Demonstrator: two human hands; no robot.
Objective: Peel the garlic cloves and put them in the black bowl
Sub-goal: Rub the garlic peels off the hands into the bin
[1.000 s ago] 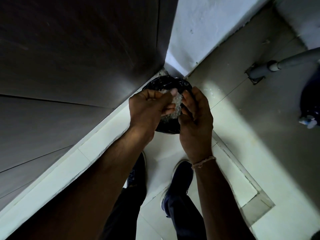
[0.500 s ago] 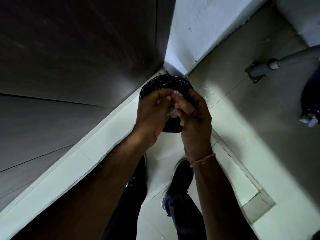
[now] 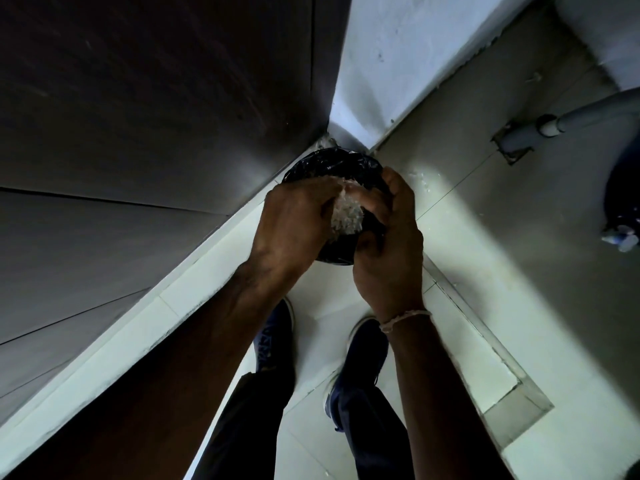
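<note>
My left hand [image 3: 298, 220] and right hand [image 3: 388, 237], each grip closed on garlic skins [image 3: 346, 216], over black-lined bin [image 3: 332, 164]; peeling seemingly finished (no black bowl visible); discarding remains.

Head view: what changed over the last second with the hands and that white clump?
Both hands closed in around the white papery clump: the left hand and right hand were slightly apart a second ago and now press together, hiding more of it. Both kept gripping it throughout. The black-lined bin below, the shoes and the pipe stayed put.
</note>
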